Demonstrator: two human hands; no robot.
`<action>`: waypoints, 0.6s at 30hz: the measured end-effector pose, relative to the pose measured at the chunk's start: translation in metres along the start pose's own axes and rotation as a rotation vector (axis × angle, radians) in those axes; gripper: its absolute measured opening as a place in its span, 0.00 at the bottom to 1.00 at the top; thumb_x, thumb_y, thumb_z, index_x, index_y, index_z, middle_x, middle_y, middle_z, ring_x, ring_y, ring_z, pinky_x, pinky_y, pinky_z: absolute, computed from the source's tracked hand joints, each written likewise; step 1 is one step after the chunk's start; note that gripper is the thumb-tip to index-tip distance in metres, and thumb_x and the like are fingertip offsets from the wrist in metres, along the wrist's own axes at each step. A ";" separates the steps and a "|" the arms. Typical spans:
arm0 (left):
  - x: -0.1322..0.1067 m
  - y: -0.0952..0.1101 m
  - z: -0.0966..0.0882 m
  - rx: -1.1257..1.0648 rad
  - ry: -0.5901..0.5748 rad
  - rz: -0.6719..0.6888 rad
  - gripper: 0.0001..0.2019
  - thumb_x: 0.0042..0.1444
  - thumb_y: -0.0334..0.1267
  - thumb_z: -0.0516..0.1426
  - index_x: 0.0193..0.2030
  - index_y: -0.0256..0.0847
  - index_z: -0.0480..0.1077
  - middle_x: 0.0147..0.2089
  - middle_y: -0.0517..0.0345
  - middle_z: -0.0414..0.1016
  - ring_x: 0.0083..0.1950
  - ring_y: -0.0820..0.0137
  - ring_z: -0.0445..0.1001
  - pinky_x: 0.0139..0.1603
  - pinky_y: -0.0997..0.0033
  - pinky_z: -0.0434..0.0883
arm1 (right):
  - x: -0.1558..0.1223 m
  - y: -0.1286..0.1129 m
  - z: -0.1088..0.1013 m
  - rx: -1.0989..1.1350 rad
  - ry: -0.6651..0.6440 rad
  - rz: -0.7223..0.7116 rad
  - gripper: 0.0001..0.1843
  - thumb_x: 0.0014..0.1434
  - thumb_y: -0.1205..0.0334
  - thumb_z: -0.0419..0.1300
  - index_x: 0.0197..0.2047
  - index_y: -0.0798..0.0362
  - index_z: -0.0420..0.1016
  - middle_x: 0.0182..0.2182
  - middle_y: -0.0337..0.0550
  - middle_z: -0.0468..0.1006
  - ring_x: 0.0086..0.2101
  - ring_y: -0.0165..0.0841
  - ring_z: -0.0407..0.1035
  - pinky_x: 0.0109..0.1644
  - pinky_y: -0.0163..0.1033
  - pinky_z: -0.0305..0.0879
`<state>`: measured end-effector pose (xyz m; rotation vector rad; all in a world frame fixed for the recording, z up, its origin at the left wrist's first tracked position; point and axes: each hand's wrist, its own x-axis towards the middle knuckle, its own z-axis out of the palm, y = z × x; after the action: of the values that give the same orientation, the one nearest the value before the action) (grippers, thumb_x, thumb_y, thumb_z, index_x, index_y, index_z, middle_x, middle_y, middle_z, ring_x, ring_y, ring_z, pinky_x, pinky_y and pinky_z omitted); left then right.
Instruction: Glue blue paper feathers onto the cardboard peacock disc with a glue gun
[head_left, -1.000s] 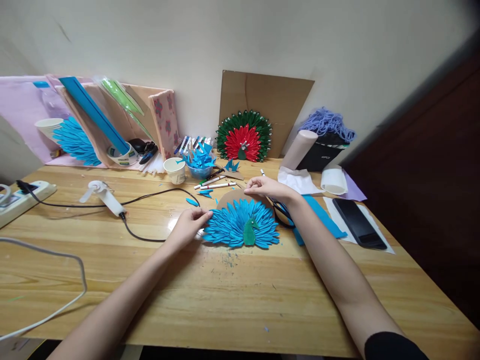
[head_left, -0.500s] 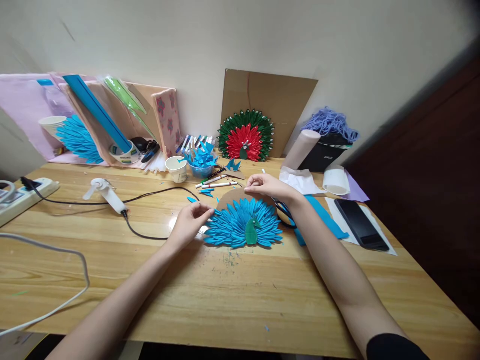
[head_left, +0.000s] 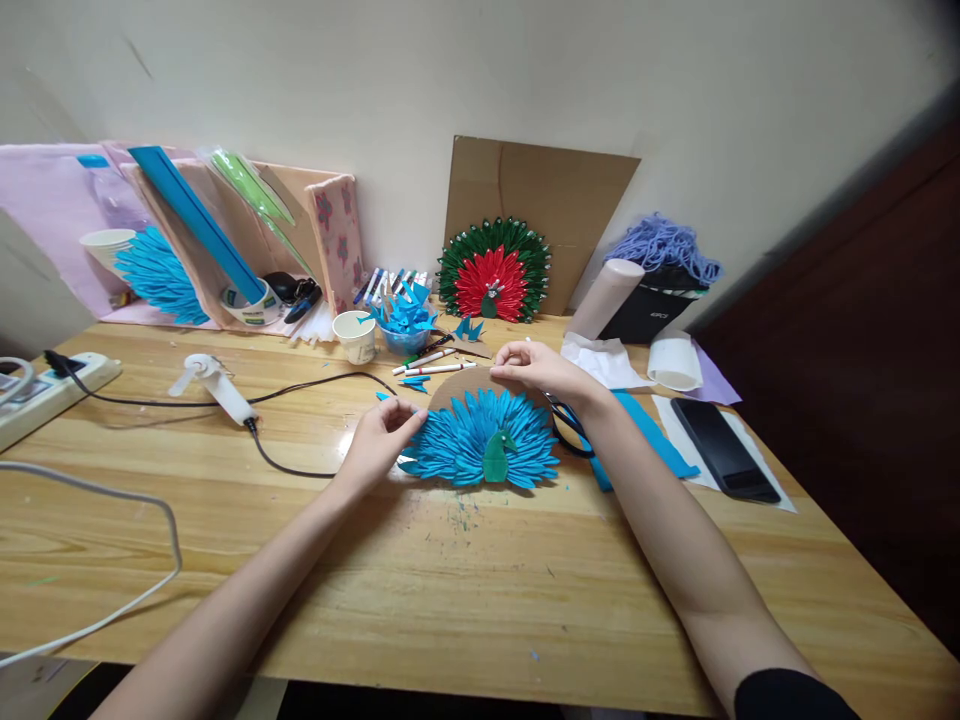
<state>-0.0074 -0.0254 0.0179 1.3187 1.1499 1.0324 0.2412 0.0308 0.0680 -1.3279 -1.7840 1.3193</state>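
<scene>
Just nudged the blue paper peacock [head_left: 469, 437] a touch to the left and away from the near edge of the table [head_left: 450, 600], going by the last 1 second. Kept the same 2 grips meanwhile: pinching the feathered left edge between thumb and fingers of the left hand [head_left: 382, 440], and holding the top rim of the rounded cardboard backing [head_left: 469, 382] in a narrow pinch of the right hand [head_left: 544, 368]. Perhaps tipped the green body [head_left: 495, 461] very slightly too; hard to tell.

Now lying between the 2 hands, near the middle of the table, on the near side of the marker pens [head_left: 442, 370] and the bowl [head_left: 405, 342] of blue scraps. Cannot tell whether resting fully on the wood or raised a little along 1 side.

Seems a small repositioning rather than any adding of feathers: carrying no loose piece in either hand. Showing a bare band of cardboard above the blue, so probably only partly covered.

Left alone meanwhile, as before: the red and green peacock [head_left: 491, 275] by the wall, and the blue sheet [head_left: 649, 440] beside the right forearm.
</scene>
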 end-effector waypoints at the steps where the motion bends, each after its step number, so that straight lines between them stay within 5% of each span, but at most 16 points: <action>1: 0.000 0.000 0.000 -0.002 0.005 0.000 0.16 0.45 0.49 0.60 0.30 0.37 0.66 0.26 0.61 0.69 0.28 0.74 0.68 0.26 0.77 0.64 | 0.000 -0.001 0.000 -0.001 0.000 -0.004 0.17 0.46 0.50 0.63 0.30 0.55 0.66 0.22 0.38 0.71 0.21 0.25 0.62 0.23 0.31 0.56; 11: 0.006 -0.009 -0.006 0.036 0.036 -0.055 0.17 0.48 0.48 0.58 0.38 0.36 0.66 0.34 0.54 0.72 0.33 0.69 0.72 0.31 0.71 0.69 | 0.005 0.018 -0.007 -0.056 -0.086 0.065 0.19 0.44 0.48 0.64 0.30 0.55 0.68 0.19 0.34 0.67 0.20 0.24 0.60 0.23 0.30 0.51; 18: 0.017 -0.014 -0.027 0.622 0.197 0.203 0.11 0.55 0.44 0.51 0.33 0.38 0.68 0.33 0.54 0.71 0.33 0.68 0.69 0.36 0.68 0.66 | 0.013 0.042 -0.014 -0.143 -0.135 0.135 0.21 0.42 0.47 0.64 0.31 0.57 0.69 0.20 0.34 0.68 0.22 0.25 0.60 0.25 0.31 0.52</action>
<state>-0.0324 -0.0044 0.0049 1.8801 1.5913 1.0027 0.2648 0.0497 0.0327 -1.4908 -1.9409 1.4051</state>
